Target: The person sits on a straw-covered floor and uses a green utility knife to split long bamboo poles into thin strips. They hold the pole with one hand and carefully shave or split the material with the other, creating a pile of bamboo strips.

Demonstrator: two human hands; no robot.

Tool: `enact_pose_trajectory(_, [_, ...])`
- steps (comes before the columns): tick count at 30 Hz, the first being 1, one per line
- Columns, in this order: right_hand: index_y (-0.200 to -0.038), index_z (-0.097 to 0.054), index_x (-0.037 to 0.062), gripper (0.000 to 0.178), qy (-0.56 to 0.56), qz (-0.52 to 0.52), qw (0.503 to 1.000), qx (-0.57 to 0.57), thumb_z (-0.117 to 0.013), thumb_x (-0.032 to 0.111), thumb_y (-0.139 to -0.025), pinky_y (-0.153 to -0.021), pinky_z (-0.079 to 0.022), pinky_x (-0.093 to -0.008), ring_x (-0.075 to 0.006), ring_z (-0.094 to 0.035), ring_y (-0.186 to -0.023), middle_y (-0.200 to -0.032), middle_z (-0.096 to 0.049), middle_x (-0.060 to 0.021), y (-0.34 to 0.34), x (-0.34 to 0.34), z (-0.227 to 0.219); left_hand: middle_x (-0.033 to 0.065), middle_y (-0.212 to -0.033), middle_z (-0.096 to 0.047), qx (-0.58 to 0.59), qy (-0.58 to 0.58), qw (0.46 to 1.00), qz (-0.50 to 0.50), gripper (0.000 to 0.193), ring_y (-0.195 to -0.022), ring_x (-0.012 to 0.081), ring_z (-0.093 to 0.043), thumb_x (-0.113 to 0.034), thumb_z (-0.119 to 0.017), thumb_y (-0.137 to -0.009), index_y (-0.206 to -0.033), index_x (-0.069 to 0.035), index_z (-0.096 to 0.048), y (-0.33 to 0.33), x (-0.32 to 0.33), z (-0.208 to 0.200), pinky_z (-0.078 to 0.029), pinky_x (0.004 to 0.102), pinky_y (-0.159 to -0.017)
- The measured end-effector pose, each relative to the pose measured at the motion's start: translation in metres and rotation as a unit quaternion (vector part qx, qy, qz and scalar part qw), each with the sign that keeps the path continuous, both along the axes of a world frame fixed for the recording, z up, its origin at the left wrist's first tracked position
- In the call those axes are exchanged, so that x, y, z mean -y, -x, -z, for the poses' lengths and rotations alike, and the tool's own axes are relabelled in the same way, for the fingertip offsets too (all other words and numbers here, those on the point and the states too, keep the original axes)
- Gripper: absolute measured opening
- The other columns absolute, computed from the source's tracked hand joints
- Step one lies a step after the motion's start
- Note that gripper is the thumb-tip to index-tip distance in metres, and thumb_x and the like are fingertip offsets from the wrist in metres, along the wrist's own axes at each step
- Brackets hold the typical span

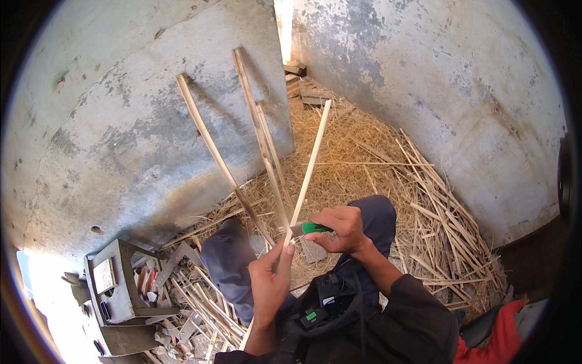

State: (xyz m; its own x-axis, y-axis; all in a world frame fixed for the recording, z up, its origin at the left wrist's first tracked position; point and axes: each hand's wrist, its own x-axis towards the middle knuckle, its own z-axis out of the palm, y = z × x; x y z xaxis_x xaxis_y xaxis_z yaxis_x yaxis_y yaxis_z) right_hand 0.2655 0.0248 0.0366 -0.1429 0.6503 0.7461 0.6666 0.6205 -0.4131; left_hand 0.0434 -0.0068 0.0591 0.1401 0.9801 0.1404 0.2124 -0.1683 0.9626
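My left hand is closed around the lower part of a long, pale wooden strip, which looks like split bamboo. The strip slants up and away from me, its far end above the straw. In my right hand is a knife with a green handle, my fingers wrapped round it. Its short blade points left and meets the strip just above my left thumb. Both hands are between my bent knees, close together. Whether the blade has cut into the strip is too small to tell.
Several poles lean on the worn wall at left. Shavings cover the floor ahead, with a pile of strips along the right. More strips lie by my left leg, near a wooden box. Red cloth lies at lower right.
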Motion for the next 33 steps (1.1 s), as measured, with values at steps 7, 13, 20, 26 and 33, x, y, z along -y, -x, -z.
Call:
enact_pose_trajectory(7, [-0.093, -0.079, 0.0145, 0.033, 0.001, 0.05, 0.999, 0.023, -0.087, 0.046, -0.087, -0.052, -0.049, -0.0343, -0.0211, -0.067, -0.056, -0.071, -0.069, 0.0004, 0.006, 0.003, -0.009, -0.002, -0.069, -0.051, -0.015, -0.03, 0.999, -0.025, 0.031, -0.066, 0.0024, -0.043, -0.011, -0.073, -0.104, -0.132, 0.001, -0.075, -0.002, 0.002, -0.003, -0.036, 0.0254, -0.056])
enact_pose_trajectory(13, [-0.093, -0.08, 0.0156, 0.033, -0.04, 0.082, 0.996, 0.004, -0.086, 0.048, -0.088, -0.051, -0.049, -0.0336, -0.0203, -0.067, -0.056, -0.073, -0.072, 0.0008, -0.005, -0.009, -0.005, 0.0008, -0.069, -0.054, -0.04, -0.04, 0.998, -0.026, 0.031, -0.065, 0.0033, -0.045, -0.01, -0.073, -0.103, -0.132, 0.003, -0.074, 0.001, 0.005, 0.004, -0.039, 0.0256, -0.057])
enact_pose_trajectory(20, [-0.094, -0.081, 0.0159, 0.035, -0.033, 0.086, 0.995, 0.031, -0.085, 0.051, -0.088, -0.051, -0.048, -0.0336, -0.0195, -0.065, -0.054, -0.072, -0.071, 0.0017, -0.007, -0.009, -0.007, 0.0051, -0.068, -0.058, -0.031, -0.035, 0.998, -0.034, 0.031, -0.064, 0.0046, -0.048, -0.009, -0.073, -0.102, -0.13, 0.004, -0.075, 0.001, 0.006, 0.008, -0.041, 0.0263, -0.057])
enact_pose_trajectory(26, [-0.092, -0.081, 0.0163, 0.038, -0.041, 0.096, 0.994, 0.042, -0.084, 0.054, -0.088, -0.05, -0.045, -0.0335, -0.0189, -0.062, -0.052, -0.069, -0.068, 0.0026, -0.004, -0.011, -0.011, 0.0064, -0.069, -0.06, -0.049, -0.045, 0.997, -0.034, 0.03, -0.063, 0.0054, -0.049, -0.009, -0.074, -0.102, -0.129, 0.005, -0.075, 0.006, 0.006, 0.01, -0.041, 0.0268, -0.056])
enact_pose_trajectory(33, [-0.092, -0.081, 0.0163, 0.035, -0.032, 0.107, 0.99, 0.083, -0.083, 0.051, -0.091, -0.051, -0.046, -0.0339, -0.0193, -0.063, -0.053, -0.07, -0.07, 0.0006, -0.003, -0.007, -0.015, 0.0068, -0.066, -0.057, -0.045, -0.041, 0.997, -0.038, 0.028, -0.061, 0.0063, -0.047, -0.011, -0.073, -0.102, -0.127, 0.004, -0.076, 0.012, 0.008, 0.013, -0.04, 0.0276, -0.056])
